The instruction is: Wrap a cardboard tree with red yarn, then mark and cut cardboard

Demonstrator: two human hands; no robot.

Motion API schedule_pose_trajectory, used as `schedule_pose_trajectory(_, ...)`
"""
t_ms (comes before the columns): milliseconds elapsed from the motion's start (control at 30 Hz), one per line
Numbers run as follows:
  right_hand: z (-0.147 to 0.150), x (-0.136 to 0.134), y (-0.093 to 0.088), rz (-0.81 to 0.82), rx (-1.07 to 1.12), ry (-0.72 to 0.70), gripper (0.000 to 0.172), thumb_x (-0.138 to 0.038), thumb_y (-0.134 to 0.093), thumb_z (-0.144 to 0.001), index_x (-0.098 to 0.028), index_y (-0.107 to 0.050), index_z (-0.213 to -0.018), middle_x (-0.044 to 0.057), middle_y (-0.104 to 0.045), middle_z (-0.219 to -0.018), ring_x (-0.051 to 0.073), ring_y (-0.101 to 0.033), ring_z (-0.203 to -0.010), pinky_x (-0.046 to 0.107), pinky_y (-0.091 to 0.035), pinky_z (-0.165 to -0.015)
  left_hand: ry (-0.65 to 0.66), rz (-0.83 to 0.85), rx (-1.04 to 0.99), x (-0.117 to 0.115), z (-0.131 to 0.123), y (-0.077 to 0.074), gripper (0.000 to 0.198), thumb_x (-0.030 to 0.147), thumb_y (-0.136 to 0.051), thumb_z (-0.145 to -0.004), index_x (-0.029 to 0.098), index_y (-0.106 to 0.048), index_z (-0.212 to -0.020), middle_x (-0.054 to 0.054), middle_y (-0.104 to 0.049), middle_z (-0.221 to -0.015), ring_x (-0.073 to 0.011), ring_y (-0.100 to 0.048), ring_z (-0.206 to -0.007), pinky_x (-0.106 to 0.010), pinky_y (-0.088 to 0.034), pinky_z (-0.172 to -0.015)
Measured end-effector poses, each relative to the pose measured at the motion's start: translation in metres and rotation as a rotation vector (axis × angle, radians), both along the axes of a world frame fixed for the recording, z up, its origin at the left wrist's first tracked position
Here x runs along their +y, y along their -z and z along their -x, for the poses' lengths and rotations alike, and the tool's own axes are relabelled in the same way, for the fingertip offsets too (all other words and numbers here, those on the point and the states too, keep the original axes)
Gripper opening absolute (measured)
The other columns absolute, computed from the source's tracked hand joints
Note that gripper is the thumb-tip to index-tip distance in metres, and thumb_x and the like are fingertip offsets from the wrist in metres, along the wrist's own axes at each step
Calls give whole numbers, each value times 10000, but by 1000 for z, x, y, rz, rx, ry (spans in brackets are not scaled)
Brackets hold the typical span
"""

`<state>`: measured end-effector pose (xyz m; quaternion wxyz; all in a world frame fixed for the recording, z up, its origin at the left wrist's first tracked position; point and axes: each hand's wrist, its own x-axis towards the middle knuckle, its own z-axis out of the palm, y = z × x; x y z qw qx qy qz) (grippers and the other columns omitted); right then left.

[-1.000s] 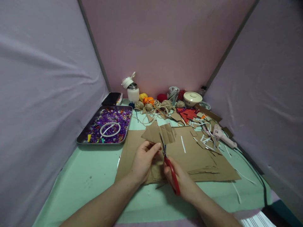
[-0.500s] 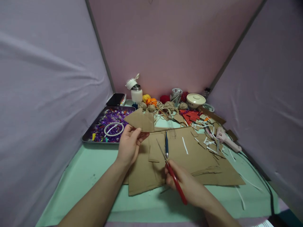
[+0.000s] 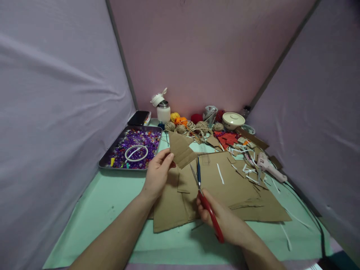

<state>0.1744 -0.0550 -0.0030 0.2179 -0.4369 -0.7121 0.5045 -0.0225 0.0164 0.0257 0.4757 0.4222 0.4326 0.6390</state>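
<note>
My left hand (image 3: 158, 170) pinches a small cut piece of cardboard (image 3: 181, 150) by its left edge and holds it above the larger sheets. My right hand (image 3: 216, 212) grips red-handled scissors (image 3: 209, 212), their blades pointing up and away from me, a little below the held piece. The blades look slightly parted. Beyond the scissors a dark blue pen (image 3: 198, 170) lies on the large cardboard sheet (image 3: 233, 187). A thin white strip (image 3: 220, 173) rests on that sheet to the right of the pen.
A dark tray (image 3: 123, 170) of purple beads with a white ring stands at left. Twine balls (image 3: 201, 126), a white bottle (image 3: 163, 113) and a lidded bowl (image 3: 233, 120) line the back. At right lies a glue gun (image 3: 271, 167) with a cord, among cardboard scraps.
The cardboard piece in my left hand has turned, its pointed end swinging from the left to the upper side. My left hand has shifted slightly right; my right hand still holds the scissors.
</note>
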Motion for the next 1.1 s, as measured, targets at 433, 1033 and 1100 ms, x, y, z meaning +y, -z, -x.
schedule_pose_trajectory(433, 2, 1, -6, 23, -3, 19, 268, -435, -547, -841, -183, -483, -906, 7, -543, -792, 121, -444, -663, 231, -373, -604, -44, -14, 45, -5, -1, -1, 329, 381, -598, -786, 220, -620, -1072, -60, -620, -1112, -192, -616, -864, -256, -527, -629)
schedule_pose_trajectory(1033, 19, 28, -13, 66, 61, -69, 525, -688, -355, -826, -175, -438, -896, 2, -458, -736, 103, -384, -588, 227, -353, -521, 45, 11, 24, 0, 0, 5, 456, 216, -684, -700, 193, -544, -1133, -27, -577, -909, -133, -567, -873, -262, -456, -816)
schedule_pose_trajectory(1100, 17, 28, -13, 36, 63, -68, 525, -689, -368, -822, -174, -444, -894, 12, -470, -755, 109, -392, -615, 231, -360, -541, 50, 10, 28, 0, -1, 6, 439, 217, -684, -704, 198, -542, -1119, -26, -582, -909, -130, -568, -872, -256, -458, -803)
